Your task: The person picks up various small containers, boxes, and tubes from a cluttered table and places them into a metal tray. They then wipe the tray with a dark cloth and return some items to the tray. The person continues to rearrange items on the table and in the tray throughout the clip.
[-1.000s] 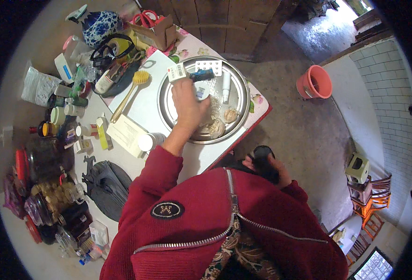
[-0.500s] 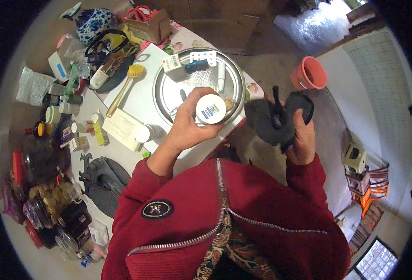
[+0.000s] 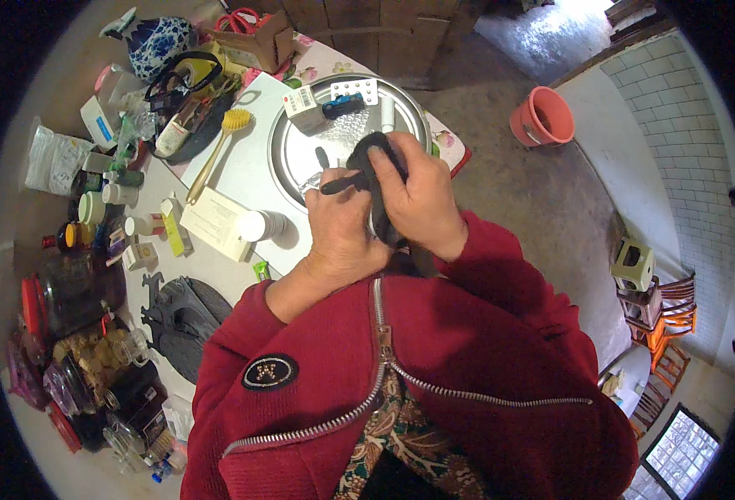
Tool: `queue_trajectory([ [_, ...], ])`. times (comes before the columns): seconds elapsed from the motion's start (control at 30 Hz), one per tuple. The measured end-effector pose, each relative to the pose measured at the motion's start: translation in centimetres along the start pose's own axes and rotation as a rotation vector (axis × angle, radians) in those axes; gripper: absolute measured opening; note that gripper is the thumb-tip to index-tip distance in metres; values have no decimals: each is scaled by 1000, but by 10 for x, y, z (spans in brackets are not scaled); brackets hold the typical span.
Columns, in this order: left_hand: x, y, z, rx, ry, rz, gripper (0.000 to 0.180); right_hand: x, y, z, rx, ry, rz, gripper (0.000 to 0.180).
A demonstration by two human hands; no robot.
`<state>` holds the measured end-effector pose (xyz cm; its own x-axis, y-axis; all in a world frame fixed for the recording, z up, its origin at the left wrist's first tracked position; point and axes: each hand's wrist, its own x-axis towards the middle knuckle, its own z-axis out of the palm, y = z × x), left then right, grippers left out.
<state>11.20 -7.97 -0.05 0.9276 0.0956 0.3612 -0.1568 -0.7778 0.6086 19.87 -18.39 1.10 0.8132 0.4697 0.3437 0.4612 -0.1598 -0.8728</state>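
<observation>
While both hands work close to the chest, the right hand (image 3: 417, 196) wraps around a black pouch (image 3: 373, 158), steadying it, and the left hand (image 3: 342, 233) pinches its thin black pull (image 3: 340, 183) between thumb and fingers. Both grips are closed tight. The pouch hangs just above the round metal tray (image 3: 301, 154), near a yellow brush (image 3: 217, 150) and a white bottle (image 3: 263, 225).

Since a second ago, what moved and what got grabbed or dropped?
The left hand left the round metal tray, lifted a white-capped bottle, and now meets the right hand at the black pouch; the bottle is out of sight. The right hand raised that pouch from the lap. The yellow brush and orange bucket stayed put.
</observation>
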Motion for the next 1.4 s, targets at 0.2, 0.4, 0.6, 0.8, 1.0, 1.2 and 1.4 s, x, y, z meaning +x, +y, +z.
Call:
queue_trajectory([
  [0.2, 1, 5, -17, -243, 24, 90, 48, 23, 24, -25, -152, -13, 137, 26],
  [0.4, 0, -8, -5, -273, 122, -58, 42, 12, -23, -56, 312, -251, 269, 34],
  [0.6, -1, -12, 11, -133, 142, -102, 36, -9, -25, -1, -170, -124, 2, 33],
  [0.8, -2, -1, -2, 118, 173, -59, 46, 13, 16, 9, 80, 15, 254, 33],
  [1.0, 5, -12, -4, -128, 143, -264, 46, -19, 7, -2, 226, -157, 316, 40],
  [1.2, 7, -17, 6, -58, 65, -132, 46, -4, -8, 1, -323, -88, -241, 46],
  [1.4, 6, -12, 0, -166, -21, -26, 51, 40, 9, 7, -192, -199, 86, 36],
])
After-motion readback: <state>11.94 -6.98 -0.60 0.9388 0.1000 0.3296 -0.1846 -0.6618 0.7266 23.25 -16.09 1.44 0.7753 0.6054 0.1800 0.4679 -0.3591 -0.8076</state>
